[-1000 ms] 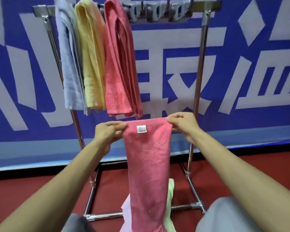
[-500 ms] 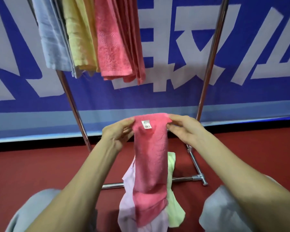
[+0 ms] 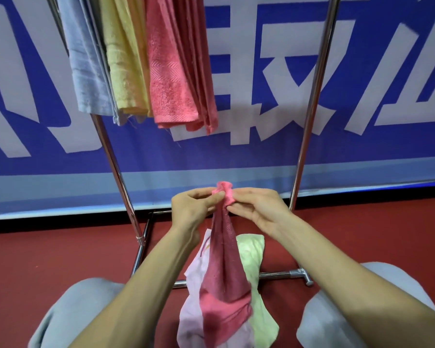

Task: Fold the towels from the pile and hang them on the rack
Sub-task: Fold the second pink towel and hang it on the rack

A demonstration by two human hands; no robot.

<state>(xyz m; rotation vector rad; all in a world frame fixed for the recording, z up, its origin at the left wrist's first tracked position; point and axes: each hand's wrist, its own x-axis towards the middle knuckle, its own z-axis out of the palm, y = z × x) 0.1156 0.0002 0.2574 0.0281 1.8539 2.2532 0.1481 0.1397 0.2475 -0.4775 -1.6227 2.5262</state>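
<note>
Both hands (image 3: 227,207) pinching bunched top edge of pink towel (image 3: 224,267), left (image 3: 195,209) and right (image 3: 259,209) nearly touching. Long axis vertical, tail draped onto pile (image 3: 251,254) on floor. Rack (image 3: 312,101) straight ahead, above.

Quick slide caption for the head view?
Both hands pinch a pink towel together below three towels hanging on the rack.

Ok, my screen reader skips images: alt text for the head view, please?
Both hands, left and right, pinch the bunched top of a pink towel hanging over lilac and green towels on the floor. Blue, yellow and pink towels hang on the rack behind.
</note>
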